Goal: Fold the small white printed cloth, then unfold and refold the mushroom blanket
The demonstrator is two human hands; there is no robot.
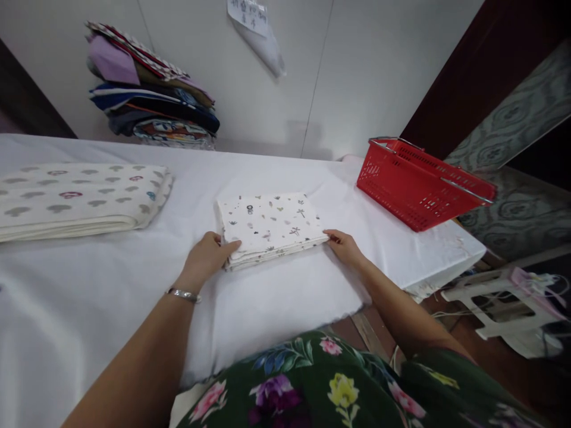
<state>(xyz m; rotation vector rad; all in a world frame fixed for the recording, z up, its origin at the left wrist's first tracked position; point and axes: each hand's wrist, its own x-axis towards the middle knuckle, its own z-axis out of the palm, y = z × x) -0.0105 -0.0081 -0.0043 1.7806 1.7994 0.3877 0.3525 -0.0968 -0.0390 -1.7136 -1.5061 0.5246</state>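
A white cloth (272,223) printed with small palm trees and leaves lies folded into a layered rectangle on the white-covered table (285,303). At its near left corner my left hand (208,257) grips the layers, thumb on top and fingers at the side and beneath. My right hand (342,245) pinches the near right corner between thumb and fingers. The folded layers show along the near edge between both hands. A silver bracelet (182,294) circles my left wrist.
A larger folded cream cloth (80,193) with grey cloud-like prints lies at left. Stacked folded fabrics (151,95) stand against the wall. A red plastic basket (419,184) sits at the table's right end. Beyond that end is a white stool (504,297) with cables.
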